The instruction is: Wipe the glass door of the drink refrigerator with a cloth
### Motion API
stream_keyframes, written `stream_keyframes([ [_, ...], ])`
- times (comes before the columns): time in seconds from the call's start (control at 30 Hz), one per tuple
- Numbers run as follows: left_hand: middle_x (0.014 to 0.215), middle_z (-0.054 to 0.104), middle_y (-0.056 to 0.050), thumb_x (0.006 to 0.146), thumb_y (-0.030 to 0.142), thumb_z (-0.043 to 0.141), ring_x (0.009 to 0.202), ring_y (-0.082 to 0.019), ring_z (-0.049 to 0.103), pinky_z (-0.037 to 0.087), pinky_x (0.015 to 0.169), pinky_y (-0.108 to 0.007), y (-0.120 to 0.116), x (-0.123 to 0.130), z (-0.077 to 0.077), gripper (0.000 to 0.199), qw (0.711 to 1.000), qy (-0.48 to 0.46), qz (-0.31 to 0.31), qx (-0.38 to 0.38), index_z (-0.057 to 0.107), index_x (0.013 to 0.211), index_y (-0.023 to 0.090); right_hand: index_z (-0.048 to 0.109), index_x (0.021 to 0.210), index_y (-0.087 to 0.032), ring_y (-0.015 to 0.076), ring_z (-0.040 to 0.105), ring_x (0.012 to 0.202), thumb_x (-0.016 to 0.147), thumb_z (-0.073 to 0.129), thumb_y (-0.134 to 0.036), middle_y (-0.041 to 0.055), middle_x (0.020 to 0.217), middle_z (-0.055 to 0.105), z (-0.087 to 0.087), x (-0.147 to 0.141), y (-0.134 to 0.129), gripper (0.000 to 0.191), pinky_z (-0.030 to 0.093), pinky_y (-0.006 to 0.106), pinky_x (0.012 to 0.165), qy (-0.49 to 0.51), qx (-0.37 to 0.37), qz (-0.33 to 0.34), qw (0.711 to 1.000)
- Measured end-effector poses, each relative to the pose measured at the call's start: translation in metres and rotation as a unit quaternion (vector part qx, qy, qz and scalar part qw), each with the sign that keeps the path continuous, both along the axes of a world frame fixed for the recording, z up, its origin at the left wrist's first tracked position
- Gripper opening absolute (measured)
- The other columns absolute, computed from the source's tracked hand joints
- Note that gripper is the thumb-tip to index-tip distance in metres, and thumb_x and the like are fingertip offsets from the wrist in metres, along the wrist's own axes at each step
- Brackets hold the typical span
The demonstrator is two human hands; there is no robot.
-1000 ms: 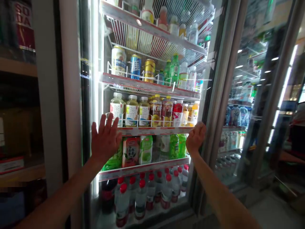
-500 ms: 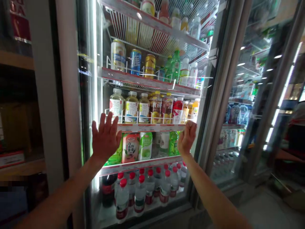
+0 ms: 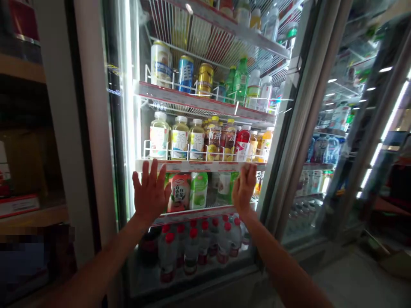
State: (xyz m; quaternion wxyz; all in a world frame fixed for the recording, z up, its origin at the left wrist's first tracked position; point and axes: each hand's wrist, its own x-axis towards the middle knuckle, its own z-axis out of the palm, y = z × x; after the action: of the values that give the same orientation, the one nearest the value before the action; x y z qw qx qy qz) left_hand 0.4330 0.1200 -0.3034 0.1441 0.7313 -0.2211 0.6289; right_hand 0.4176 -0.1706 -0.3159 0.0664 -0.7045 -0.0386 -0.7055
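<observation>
My left hand (image 3: 150, 194) is raised in front of a lit drinks cooler, palm forward, its fingers spread. It holds nothing. Behind it are the shelf edge (image 3: 180, 166) and a red tea carton-like pack (image 3: 179, 194); a green bottle (image 3: 199, 190) stands to the right. My right hand (image 3: 244, 188) is up at similar height, fingers extended upward close together, with nothing seen in it. Whether either hand touches glass cannot be told. Above the hands, a row holds pale tea bottles (image 3: 180, 139), brown yellow-capped bottles (image 3: 213, 139) and a red bottle (image 3: 242, 143).
Cans, including a blue can (image 3: 185, 73) and a gold can (image 3: 205, 80), stand higher up beside green bottles (image 3: 240, 79). Red-capped water bottles (image 3: 192, 252) fill the bottom. A metal door frame (image 3: 300, 124) runs down the right; another cooler lies beyond. Dark shelving (image 3: 22, 68) is at left.
The view has shifted slightly. In the picture, my left hand sits farther right and lower, while my right hand is farther left, so they are closer together. Nothing has been taken hold of.
</observation>
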Motion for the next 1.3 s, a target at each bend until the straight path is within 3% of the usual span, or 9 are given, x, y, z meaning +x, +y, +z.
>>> stream_keyframes([
  [0.13,0.153,0.016,-0.010,0.086,0.029,0.049,0.142,-0.024,0.006,0.003,0.115,-0.051,0.004,-0.002,0.001,0.071,1.000,-0.003,0.003,0.015,0.011,0.146,0.026,0.037,0.141,-0.026,0.0261,0.016,0.142,0.086,0.042,-0.016,0.0070,0.151,0.028,-0.015,-0.009,0.036,0.056,0.023,0.051,0.112,0.099,-0.169,0.055,0.979],
  [0.37,0.152,0.016,-0.012,0.087,0.029,0.049,0.142,-0.026,0.004,0.002,0.114,-0.055,0.001,-0.003,-0.004,0.072,1.000,0.017,-0.004,0.017,0.009,0.147,0.026,0.029,0.144,-0.016,0.0306,0.018,0.141,0.088,0.034,-0.015,0.0158,0.153,0.018,-0.012,-0.005,-0.022,0.056,0.030,0.057,0.106,-0.015,0.076,-0.019,0.997],
  [0.57,0.153,0.015,-0.014,0.087,0.031,0.050,0.142,-0.027,0.002,0.005,0.113,-0.056,-0.001,-0.010,-0.012,0.075,0.999,0.015,0.016,0.029,0.005,0.147,0.024,0.033,0.142,-0.025,0.0268,0.016,0.142,0.086,0.041,-0.013,0.0082,0.152,0.026,-0.030,-0.015,0.012,0.058,0.026,0.052,0.111,0.113,-0.158,0.044,0.980],
  [0.77,0.153,0.014,-0.014,0.086,0.030,0.052,0.142,-0.028,0.002,0.006,0.112,-0.058,-0.006,-0.015,-0.030,0.078,0.998,0.017,0.030,0.049,0.003,0.147,0.024,0.030,0.144,-0.018,0.0291,0.015,0.142,0.089,0.036,-0.014,0.0154,0.153,0.018,-0.023,-0.014,-0.024,0.055,0.030,0.056,0.107,0.013,0.051,-0.019,0.998],
  [0.97,0.152,0.016,-0.015,0.085,0.032,0.053,0.142,-0.028,0.004,0.008,0.113,-0.057,-0.006,-0.018,-0.036,0.079,0.998,0.026,0.035,0.047,0.005,0.147,0.023,0.037,0.140,-0.026,0.0247,0.016,0.142,0.085,0.041,-0.013,0.0063,0.150,0.031,-0.037,-0.020,0.021,0.057,0.026,0.049,0.111,0.132,-0.179,0.052,0.974],
  [1.03,0.152,0.018,-0.014,0.085,0.032,0.053,0.142,-0.027,0.006,0.008,0.114,-0.056,-0.005,-0.020,-0.039,0.077,0.997,0.035,0.030,0.054,0.006,0.147,0.025,0.041,0.138,-0.026,0.0246,0.019,0.141,0.086,0.041,-0.014,0.0067,0.149,0.033,-0.036,-0.020,0.007,0.053,0.025,0.050,0.111,0.122,-0.151,0.034,0.980],
  [1.17,0.151,0.019,-0.015,0.086,0.032,0.051,0.142,-0.028,0.004,0.006,0.113,-0.057,-0.007,-0.020,-0.046,0.077,0.997,0.042,0.039,0.051,0.006,0.147,0.023,0.036,0.141,-0.016,0.0297,0.017,0.141,0.089,0.035,-0.017,0.0153,0.153,0.019,-0.026,-0.012,-0.019,0.052,0.029,0.056,0.106,0.024,0.057,-0.019,0.998],
  [1.23,0.150,0.021,-0.017,0.087,0.033,0.050,0.141,-0.028,0.003,0.007,0.113,-0.059,-0.009,-0.020,-0.047,0.076,0.996,0.049,0.055,0.046,0.006,0.147,0.021,0.035,0.141,-0.015,0.0302,0.014,0.142,0.088,0.036,-0.016,0.0156,0.153,0.018,-0.027,-0.011,-0.007,0.053,0.029,0.055,0.107,0.031,0.034,-0.005,0.999],
  [1.3,0.150,0.024,-0.017,0.087,0.034,0.049,0.141,-0.028,0.003,0.009,0.113,-0.058,-0.010,-0.022,-0.048,0.074,0.994,0.059,0.074,0.049,0.008,0.147,0.019,0.039,0.139,-0.019,0.0279,0.016,0.142,0.087,0.039,-0.015,0.0115,0.152,0.025,-0.033,-0.015,0.013,0.053,0.029,0.051,0.108,0.088,-0.097,0.036,0.991],
])
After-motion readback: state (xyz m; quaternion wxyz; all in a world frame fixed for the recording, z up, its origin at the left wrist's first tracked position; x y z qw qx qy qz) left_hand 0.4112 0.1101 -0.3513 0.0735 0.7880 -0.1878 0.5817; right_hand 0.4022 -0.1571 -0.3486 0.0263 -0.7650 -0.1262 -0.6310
